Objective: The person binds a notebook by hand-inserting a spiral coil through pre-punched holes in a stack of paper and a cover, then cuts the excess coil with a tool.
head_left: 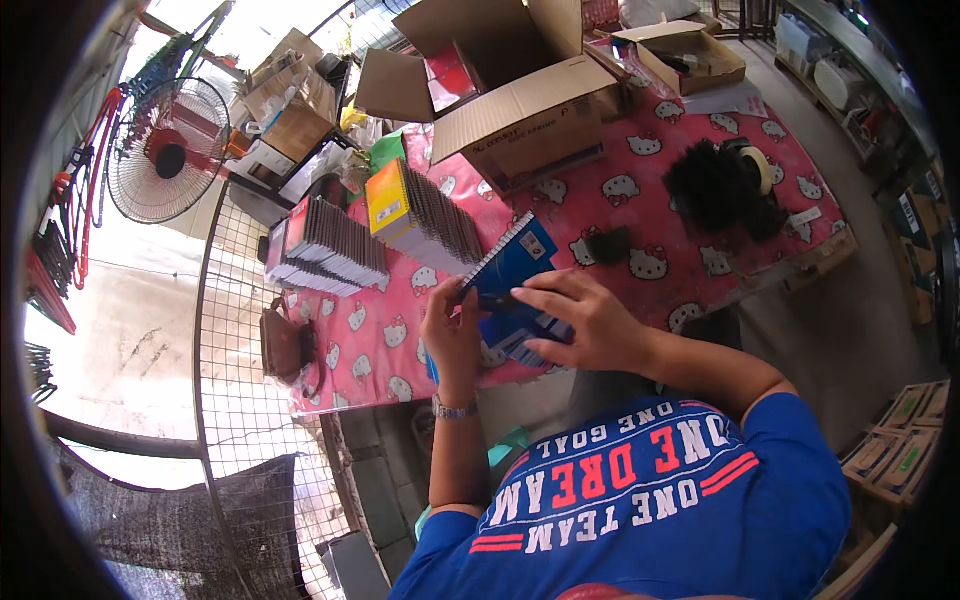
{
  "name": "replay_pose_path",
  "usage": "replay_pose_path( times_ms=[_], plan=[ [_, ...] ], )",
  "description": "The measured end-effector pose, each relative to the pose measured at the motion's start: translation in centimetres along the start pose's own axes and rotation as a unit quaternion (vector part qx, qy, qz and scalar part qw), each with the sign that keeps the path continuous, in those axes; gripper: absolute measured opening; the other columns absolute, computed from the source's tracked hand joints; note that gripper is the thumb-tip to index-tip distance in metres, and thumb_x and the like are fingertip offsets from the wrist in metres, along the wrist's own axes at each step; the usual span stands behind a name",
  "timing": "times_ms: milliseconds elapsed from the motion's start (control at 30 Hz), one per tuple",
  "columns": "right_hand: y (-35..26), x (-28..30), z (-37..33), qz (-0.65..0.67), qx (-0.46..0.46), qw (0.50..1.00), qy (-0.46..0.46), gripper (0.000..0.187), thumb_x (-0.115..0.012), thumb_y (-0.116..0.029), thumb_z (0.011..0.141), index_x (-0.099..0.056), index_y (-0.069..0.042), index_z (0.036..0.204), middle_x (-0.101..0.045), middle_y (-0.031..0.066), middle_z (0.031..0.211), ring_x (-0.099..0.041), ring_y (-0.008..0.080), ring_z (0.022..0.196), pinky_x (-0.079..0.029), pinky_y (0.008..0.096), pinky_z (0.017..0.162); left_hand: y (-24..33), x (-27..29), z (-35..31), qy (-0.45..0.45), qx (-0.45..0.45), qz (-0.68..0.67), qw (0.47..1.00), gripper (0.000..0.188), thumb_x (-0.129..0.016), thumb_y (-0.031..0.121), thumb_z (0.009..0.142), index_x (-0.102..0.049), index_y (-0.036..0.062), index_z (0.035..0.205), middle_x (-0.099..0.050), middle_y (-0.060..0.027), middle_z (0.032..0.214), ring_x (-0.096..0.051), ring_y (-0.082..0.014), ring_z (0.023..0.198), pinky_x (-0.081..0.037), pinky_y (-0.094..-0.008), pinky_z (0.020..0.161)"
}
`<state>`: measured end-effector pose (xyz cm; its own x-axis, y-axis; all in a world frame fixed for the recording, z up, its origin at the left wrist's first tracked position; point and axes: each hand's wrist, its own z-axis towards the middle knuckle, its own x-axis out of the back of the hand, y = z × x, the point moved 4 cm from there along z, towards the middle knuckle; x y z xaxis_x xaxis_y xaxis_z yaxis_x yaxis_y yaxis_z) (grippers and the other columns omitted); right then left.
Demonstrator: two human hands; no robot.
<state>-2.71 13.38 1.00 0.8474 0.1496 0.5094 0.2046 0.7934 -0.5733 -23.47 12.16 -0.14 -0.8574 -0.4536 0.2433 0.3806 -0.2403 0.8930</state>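
My left hand (452, 335), with a watch on its wrist, pinches the lower edge of a blue spiral notebook (518, 258) that is tilted up off the table. My right hand (588, 320) lies flat on a small stack of blue notebooks (512, 340) just below it, fingers touching the raised notebook. Both hands are over the near edge of a table with a pink cat-patterned cloth (640, 225). Behind them stand two rows of spiral notebooks, one with a yellow front (420, 215) and one with a red front (322, 245).
A large open cardboard box (515, 95) and a smaller one (690, 55) sit at the table's far side. A black bushy bundle (712, 185) and a tape roll (760, 165) lie to the right. A brown bag (283, 345), a wire mesh panel (250, 400) and a fan (165, 150) are on the left.
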Motion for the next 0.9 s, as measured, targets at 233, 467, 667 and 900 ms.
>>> replay_pose_path(
  times_ms=[233, 467, 667, 900],
  plan=[
    [-1.3, -1.2, 1.9, -0.035, 0.024, 0.999, 0.000, 0.056, -0.074, -0.022, 0.076, -0.059, 0.000, 0.125, -0.060, 0.0137, 0.115, -0.059, 0.0317, 0.103, -0.047, 0.0410, 0.094, -1.7, 1.1, -0.8, -0.004, -0.001, 0.062, 0.998, 0.014, -0.062, -0.004, 0.089, -0.065, -0.0018, 0.103, -0.068, -0.0081, 0.091, -0.066, -0.0115, 0.082, -0.055, -0.0255, 0.066],
    [-0.1, -4.1, 1.0, 0.587, -0.306, 0.739, -0.124, 0.048, -0.068, -0.024, 0.090, -0.055, 0.002, 0.128, -0.062, 0.0142, 0.110, -0.061, 0.0224, 0.105, -0.047, 0.0318, 0.092, 0.9, 0.6, -1.5, 0.076, -0.230, 0.208, 0.948, 0.010, -0.064, -0.003, 0.086, -0.067, -0.0021, 0.096, -0.069, -0.0090, 0.090, -0.067, -0.0141, 0.082, -0.055, -0.0268, 0.066],
    [5.0, 2.0, -1.3, 0.129, -0.165, 0.977, 0.037, 0.056, -0.074, -0.022, 0.079, -0.056, -0.005, 0.129, -0.058, 0.0167, 0.119, -0.058, 0.0306, 0.110, -0.044, 0.0375, 0.098, -5.5, 7.5, -2.8, 0.319, 0.058, -0.098, 0.941, 0.019, -0.060, 0.011, 0.096, -0.057, -0.0044, 0.106, -0.065, -0.0131, 0.090, -0.064, -0.0154, 0.067, -0.055, -0.0255, 0.047],
    [15.1, -2.6, -14.1, -0.126, -0.241, 0.953, -0.138, 0.052, -0.071, -0.030, 0.079, -0.058, -0.007, 0.123, -0.057, 0.0185, 0.119, -0.052, 0.0385, 0.116, -0.042, 0.0475, 0.100, -18.7, 13.2, -9.1, 0.208, 0.174, 0.244, 0.931, 0.022, -0.066, 0.008, 0.089, -0.064, -0.0041, 0.107, -0.068, -0.0109, 0.092, -0.065, -0.0158, 0.075, -0.051, -0.0269, 0.064]
  ],
)
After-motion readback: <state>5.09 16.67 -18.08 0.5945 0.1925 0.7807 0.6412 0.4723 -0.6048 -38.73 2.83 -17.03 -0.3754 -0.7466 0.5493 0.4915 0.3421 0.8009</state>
